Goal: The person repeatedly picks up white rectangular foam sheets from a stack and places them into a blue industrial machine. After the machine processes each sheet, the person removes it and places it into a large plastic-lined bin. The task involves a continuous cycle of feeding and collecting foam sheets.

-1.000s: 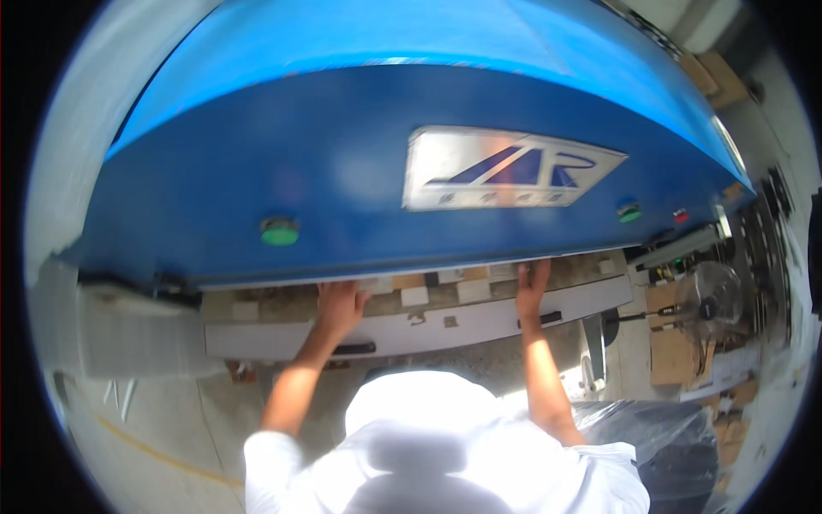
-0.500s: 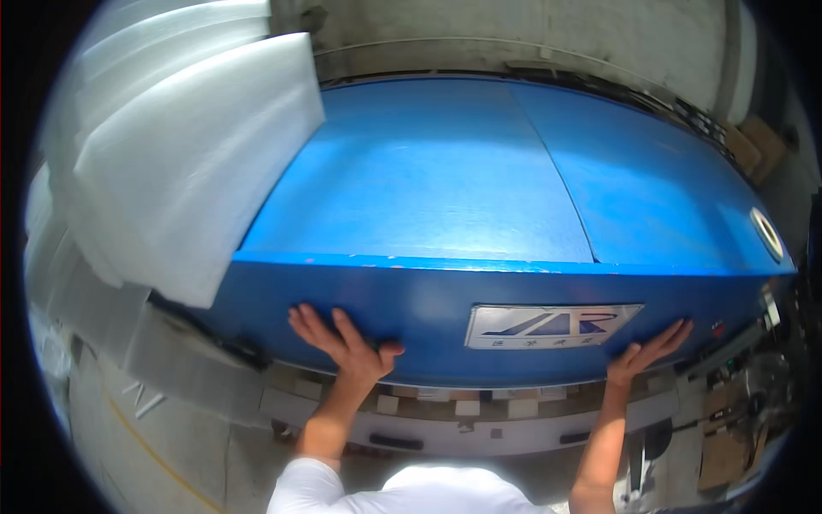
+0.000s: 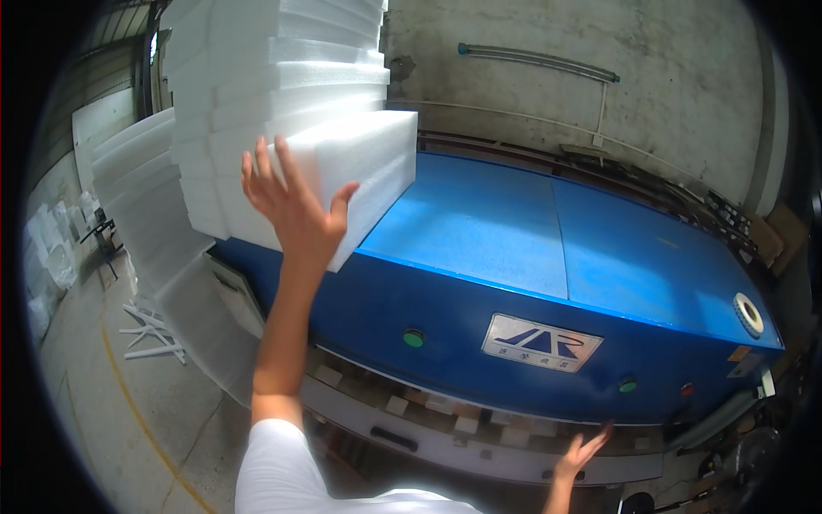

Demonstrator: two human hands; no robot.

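My left hand is raised with its fingers spread, in front of a tall stack of white foam blocks. Whether it touches the foam, I cannot tell. The stack rests on the left end of a big blue machine. Lower on the right, my right hand hovers by the bottom edge of the machine's front, open and holding nothing. A green button sits on the front panel left of a silver nameplate, and another green button lies above my right hand.
A tape roll lies on the machine's right end, above a red button. Below the front runs a pale ledge with black handles and small blocks. White racks stand on the floor at left; a concrete wall rises behind.
Both hands have come off the front panel. The left rose up to the foam stack; the right dropped lower. My view has swung left and up, showing more of the stack and wall.
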